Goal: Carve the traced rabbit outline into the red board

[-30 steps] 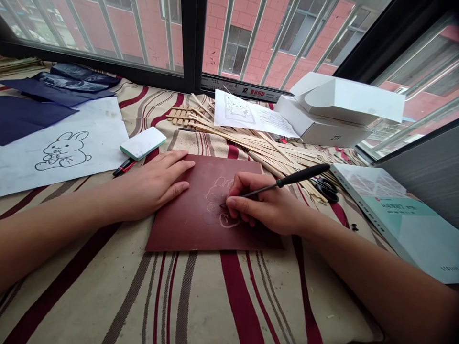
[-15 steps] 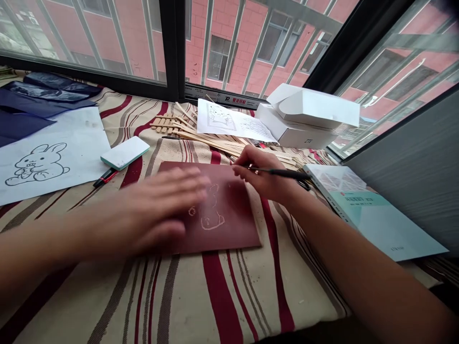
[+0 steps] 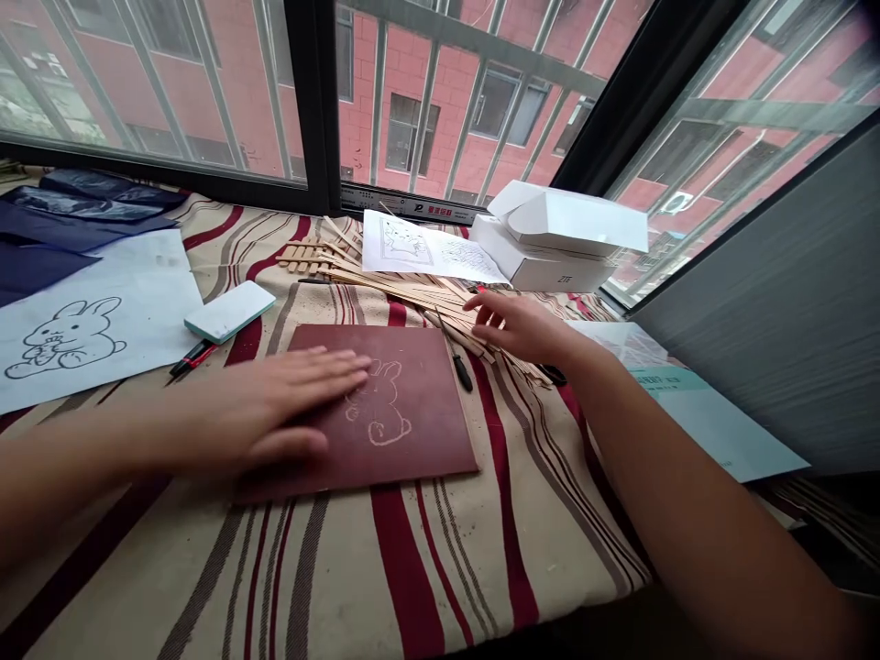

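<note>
A dark red board (image 3: 419,385) with a scratched rabbit outline (image 3: 381,412) lies on the striped cloth (image 3: 426,568). My left hand (image 3: 281,403) rests flat on the board's left part, fingers stretched out, fingertips beside the rabbit. My right hand (image 3: 519,325) hovers open over the pile of thin wooden strips (image 3: 405,289), holding nothing. A black-handled scribing tool (image 3: 459,365) lies on the cloth just right of the board, between my hands.
A white sheet with a printed rabbit (image 3: 89,330) and dark blue carbon papers (image 3: 61,229) lie at the left. A white eraser block (image 3: 230,312) and a red-black pen (image 3: 192,357) sit beside them. White boxes (image 3: 556,238), a drawing sheet (image 3: 426,247) and a teal book (image 3: 694,412) are at the right.
My right hand lifted off the board, put the black tool down on the cloth and opened over the wooden strips. My left hand swept across the board.
</note>
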A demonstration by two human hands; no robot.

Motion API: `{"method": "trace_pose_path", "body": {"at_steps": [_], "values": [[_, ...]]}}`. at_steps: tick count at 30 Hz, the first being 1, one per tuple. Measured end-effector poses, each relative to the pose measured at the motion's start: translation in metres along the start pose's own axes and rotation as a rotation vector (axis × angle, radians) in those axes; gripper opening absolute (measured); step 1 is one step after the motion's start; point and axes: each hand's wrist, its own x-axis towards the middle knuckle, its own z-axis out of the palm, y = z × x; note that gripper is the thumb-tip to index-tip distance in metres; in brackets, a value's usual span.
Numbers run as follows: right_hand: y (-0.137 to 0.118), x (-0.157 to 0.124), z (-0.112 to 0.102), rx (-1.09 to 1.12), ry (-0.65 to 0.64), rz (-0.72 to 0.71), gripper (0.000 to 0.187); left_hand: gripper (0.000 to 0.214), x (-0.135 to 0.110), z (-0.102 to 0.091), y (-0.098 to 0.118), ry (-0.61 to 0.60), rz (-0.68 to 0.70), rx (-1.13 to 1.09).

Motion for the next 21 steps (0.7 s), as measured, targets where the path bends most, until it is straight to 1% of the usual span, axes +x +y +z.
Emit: {"method": "trace_pose_path", "body": {"at_steps": [1, 2, 3, 4, 6, 7, 8, 9, 10, 11, 12, 13, 15, 16, 17, 18, 19, 21], "values": [[-0.005, 0.000, 0.003, -0.005, -0.035, -0.008, 0.035, 0.071, -0.002, 0.000, -0.008, 0.051, -0.088, 0.002], [-0.011, 0.001, 0.006, -0.013, -0.062, -0.014, 0.035, 0.072, -0.004, 0.001, -0.013, 0.080, -0.134, 0.012], [-0.016, 0.001, 0.009, -0.024, -0.080, -0.013, 0.035, 0.074, -0.005, 0.002, -0.014, 0.094, -0.133, 0.021], [-0.021, 0.002, 0.012, -0.036, -0.089, -0.002, 0.036, 0.072, -0.007, 0.003, -0.012, 0.095, -0.104, 0.018], [-0.026, 0.003, 0.013, -0.053, -0.090, 0.046, 0.039, 0.069, -0.007, 0.005, -0.001, -0.014, 0.086, -0.015], [-0.025, 0.002, 0.011, -0.057, -0.082, 0.076, 0.040, 0.074, -0.006, 0.006, 0.006, -0.085, 0.202, -0.040], [-0.023, 0.001, 0.008, -0.067, -0.068, 0.106, 0.040, 0.077, -0.006, 0.006, 0.010, -0.115, 0.256, -0.053], [-0.020, 0.000, 0.003, -0.064, -0.037, 0.133, 0.037, 0.077, -0.005, 0.006, 0.012, -0.110, 0.254, -0.047], [-0.017, -0.002, -0.002, -0.027, 0.014, 0.151, 0.031, 0.074, -0.004, 0.006, 0.010, -0.091, 0.194, -0.012], [-0.015, -0.003, -0.008, 0.047, 0.090, 0.161, 0.021, 0.072, -0.004, 0.005, 0.005, -0.024, 0.087, 0.022], [-0.014, -0.005, -0.013, 0.213, 0.200, 0.156, 0.011, 0.072, -0.003, 0.005, -0.002, 0.018, -0.002, 0.039], [-0.015, -0.007, -0.017, 0.420, 0.304, 0.128, 0.008, 0.073, -0.003, 0.004, -0.009, 0.039, -0.083, 0.042], [-0.025, -0.011, -0.022, 0.843, 0.463, 0.032, 0.015, 0.073, -0.002, 0.005, -0.021, 0.049, -0.176, 0.033], [-0.033, -0.012, -0.023, 1.008, 0.501, -0.023, 0.016, 0.075, -0.001, 0.005, -0.024, 0.060, -0.206, 0.037], [-0.043, -0.013, -0.022, 1.127, 0.516, -0.070, 0.015, 0.078, -0.001, 0.007, -0.024, 0.071, -0.225, 0.041], [-0.054, -0.013, -0.021, 1.206, 0.525, -0.083, 0.014, 0.080, 0.000, 0.008, -0.023, 0.089, -0.243, 0.046], [-0.066, -0.012, -0.019, 1.286, 0.503, -0.116, 0.016, 0.083, 0.000, 0.010, -0.021, 0.109, -0.258, 0.049], [-0.090, -0.006, -0.014, 1.447, 0.360, -0.162, 0.023, 0.085, -0.001, 0.013, -0.014, 0.138, -0.286, 0.046]]}}
